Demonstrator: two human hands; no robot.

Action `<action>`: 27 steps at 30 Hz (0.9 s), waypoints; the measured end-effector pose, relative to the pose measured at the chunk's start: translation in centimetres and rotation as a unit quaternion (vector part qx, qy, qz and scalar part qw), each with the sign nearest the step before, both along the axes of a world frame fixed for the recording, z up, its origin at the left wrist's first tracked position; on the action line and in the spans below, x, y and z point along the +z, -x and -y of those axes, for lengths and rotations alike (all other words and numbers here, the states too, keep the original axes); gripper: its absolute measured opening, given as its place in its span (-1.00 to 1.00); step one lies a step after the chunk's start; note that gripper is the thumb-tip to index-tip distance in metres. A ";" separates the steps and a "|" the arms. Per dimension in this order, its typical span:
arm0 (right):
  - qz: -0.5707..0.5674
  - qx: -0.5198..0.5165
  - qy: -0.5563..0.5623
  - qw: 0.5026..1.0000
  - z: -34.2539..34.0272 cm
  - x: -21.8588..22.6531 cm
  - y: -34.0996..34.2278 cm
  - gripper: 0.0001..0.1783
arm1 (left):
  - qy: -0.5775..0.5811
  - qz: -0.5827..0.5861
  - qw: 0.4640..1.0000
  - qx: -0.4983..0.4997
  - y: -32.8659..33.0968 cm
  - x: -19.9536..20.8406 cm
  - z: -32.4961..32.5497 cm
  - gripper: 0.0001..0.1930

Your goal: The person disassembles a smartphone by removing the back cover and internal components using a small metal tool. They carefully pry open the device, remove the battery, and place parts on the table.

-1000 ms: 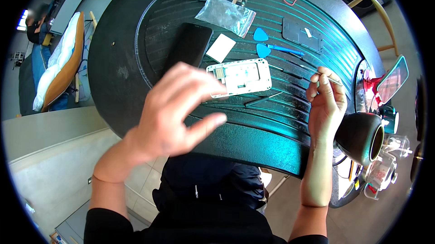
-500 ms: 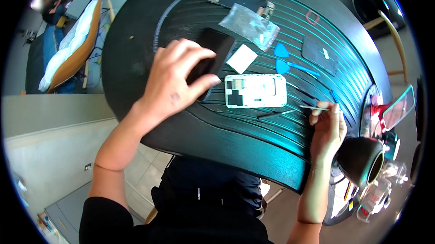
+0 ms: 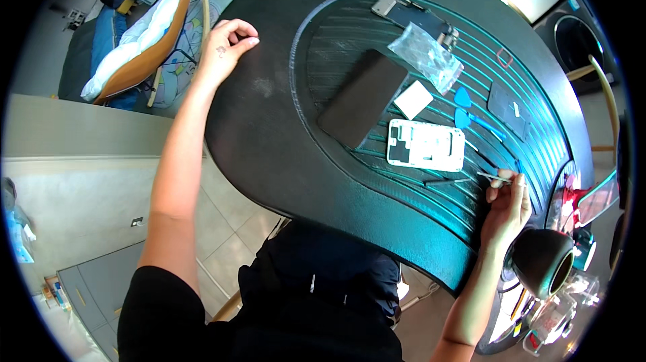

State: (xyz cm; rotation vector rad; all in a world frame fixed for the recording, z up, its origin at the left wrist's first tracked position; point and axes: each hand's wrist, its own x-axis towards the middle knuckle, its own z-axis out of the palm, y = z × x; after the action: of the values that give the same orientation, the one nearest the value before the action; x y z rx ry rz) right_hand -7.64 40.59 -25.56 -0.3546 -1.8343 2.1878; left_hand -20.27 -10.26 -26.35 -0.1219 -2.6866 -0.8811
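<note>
My left hand (image 3: 225,50) is at the table's far left edge, thumb and fingertips pressed together; what they hold, if anything, is hidden. Low at the right, my right hand (image 3: 506,206) pinches a thin metal tool (image 3: 493,177), its exact kind unclear. Left of it lies an opened white phone housing (image 3: 425,145), with slim dark-handled tools (image 3: 447,182) (image 3: 483,156) beside it. A white square piece (image 3: 413,99) and a large flat dark slab (image 3: 363,98) lie farther left. Two blue triangular picks (image 3: 461,97) (image 3: 461,118) and a blue pry tool (image 3: 488,126) rest beyond the housing.
A clear plastic bag (image 3: 426,57) partly covers a phone's inner assembly (image 3: 407,13). A dark back panel (image 3: 509,110) and a red band (image 3: 504,58) lie farther right. A dark pot (image 3: 544,264) and glassware (image 3: 557,315) stand close to my right forearm.
My left hand has left the dark slab and moved to the table's left edge, its fingers closing together. My right hand keeps the metal tool. The whole view has shifted.
</note>
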 end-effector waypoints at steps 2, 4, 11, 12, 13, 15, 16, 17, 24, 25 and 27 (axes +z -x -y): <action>-0.001 -0.003 0.007 1.000 0.1 0.0 0.1 -0.66 | 0.013 -0.005 1.000 -0.019 0.2 0.1 0.6 -0.86; 0.003 0.028 0.014 0.999 -0.2 0.4 0.1 -0.62 | 0.017 -0.002 0.999 -0.039 0.4 0.0 1.0 -0.90; -0.014 0.043 -0.080 0.996 -0.1 2.9 1.7 -0.66 | -0.251 0.073 0.955 -0.141 -3.1 4.8 -11.5 -0.94; -0.020 0.103 -0.063 0.992 0.4 3.8 2.0 -0.68 | -0.220 0.055 0.959 -0.168 -4.3 5.4 -14.0 -0.93; 0.018 0.166 -0.064 0.984 0.7 4.9 2.2 -0.69 | -0.187 0.036 0.963 -0.190 -5.3 5.9 -16.1 -0.91; 0.070 0.205 -0.096 0.972 2.3 5.7 2.8 -0.68 | -0.070 -0.155 0.945 -0.281 -5.6 6.0 -19.9 -0.85; 0.082 0.228 -0.119 0.963 3.3 6.2 3.2 -0.68 | -0.074 -0.200 0.927 -0.310 -5.4 6.0 -21.6 -0.82; 0.094 0.251 -0.142 0.953 4.4 6.7 3.6 -0.67 | -0.077 -0.245 0.905 -0.338 -5.0 6.2 -23.1 -0.79; 0.068 0.272 0.108 0.954 7.0 7.0 6.3 -0.83 | -0.025 -0.363 0.866 -0.344 -2.7 5.4 -25.5 -0.76; 0.062 0.264 0.102 0.957 7.0 6.8 6.4 -0.83 | -0.033 -0.357 0.868 -0.345 -2.8 5.2 -25.6 -0.75; 0.050 0.251 0.091 0.962 7.0 6.1 6.7 -0.85 | -0.030 -0.315 0.886 -0.339 -3.2 4.5 -25.4 -0.65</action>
State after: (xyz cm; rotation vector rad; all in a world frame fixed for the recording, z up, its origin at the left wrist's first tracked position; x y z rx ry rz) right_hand -14.30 33.58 -19.42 -0.0306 -1.9451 2.7296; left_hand -17.03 15.09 -21.84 -1.1715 -1.9838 -0.8893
